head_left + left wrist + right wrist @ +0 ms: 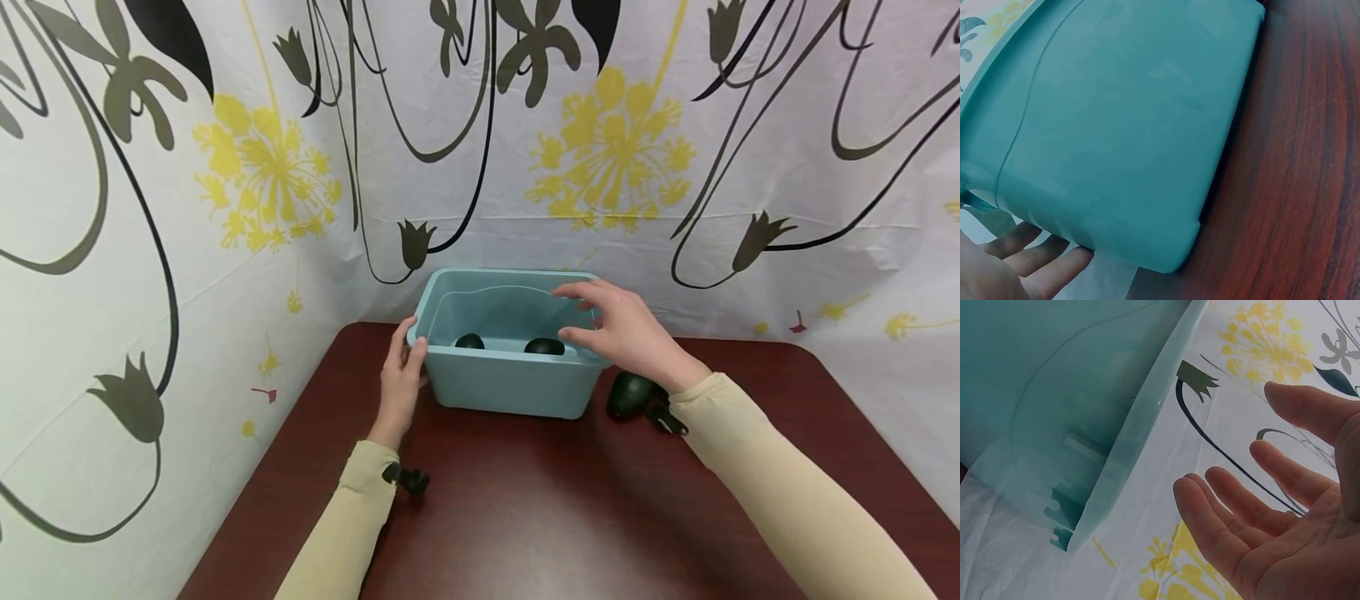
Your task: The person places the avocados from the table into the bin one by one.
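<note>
A light blue plastic bin (504,385) stands at the back of the table. At its left front corner, my left hand (400,379) holds it, thumb by the front rim and fingers along the left end. The left wrist view has those fingers (1054,265) against the wall of the bin. Two dark avocados, one left (469,342) and one right (545,347), lie inside, partly hidden by the front wall. Over the bin's right end hovers my right hand (626,329), fingers spread and holding nothing. Below it, a dark green avocado (628,397) lies outside the bin, partly covered by the wrist.
The dark red wooden table (495,517) reaches back to a white cloth (465,200) printed with flowers, which hangs behind it and along its left side. Small black devices sit at my left wrist (406,478) and right wrist (666,418).
</note>
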A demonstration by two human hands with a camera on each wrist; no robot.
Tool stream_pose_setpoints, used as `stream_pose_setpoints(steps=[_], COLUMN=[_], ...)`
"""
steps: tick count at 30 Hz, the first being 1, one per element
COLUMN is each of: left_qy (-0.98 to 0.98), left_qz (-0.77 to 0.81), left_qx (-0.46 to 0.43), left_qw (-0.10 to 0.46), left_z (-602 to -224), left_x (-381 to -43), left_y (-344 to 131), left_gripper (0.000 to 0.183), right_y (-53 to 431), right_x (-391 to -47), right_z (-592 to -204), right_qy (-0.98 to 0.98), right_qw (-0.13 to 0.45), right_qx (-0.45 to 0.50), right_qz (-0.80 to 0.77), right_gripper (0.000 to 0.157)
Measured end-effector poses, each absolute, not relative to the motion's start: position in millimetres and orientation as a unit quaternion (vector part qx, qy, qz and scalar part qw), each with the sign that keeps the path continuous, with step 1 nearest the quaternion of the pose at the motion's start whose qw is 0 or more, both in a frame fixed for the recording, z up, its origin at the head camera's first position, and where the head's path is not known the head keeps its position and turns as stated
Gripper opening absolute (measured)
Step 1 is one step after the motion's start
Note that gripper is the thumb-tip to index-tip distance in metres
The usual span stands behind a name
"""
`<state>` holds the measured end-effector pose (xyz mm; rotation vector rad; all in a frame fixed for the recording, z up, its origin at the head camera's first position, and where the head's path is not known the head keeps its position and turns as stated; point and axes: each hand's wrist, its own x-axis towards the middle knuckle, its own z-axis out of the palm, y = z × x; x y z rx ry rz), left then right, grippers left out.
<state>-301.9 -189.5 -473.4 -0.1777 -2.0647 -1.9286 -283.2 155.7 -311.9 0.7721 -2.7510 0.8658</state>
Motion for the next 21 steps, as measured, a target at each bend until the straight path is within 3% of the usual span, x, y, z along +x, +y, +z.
stream_pose_setpoints(steps=[21], left_qy=[-0.73], left_qz=[-0.662], left_qx=[-0.047], left_qw=[0.162], left_z=[-466], left_x=[-293], left_y=[-183], left_gripper=[0.049], right_y=[187], right_x=[-267], right_z=[-311], right_qy=[-0.91], right_qw=[0.117], right_qx=[0.244], right_qz=[0.314], right_gripper=[0.049])
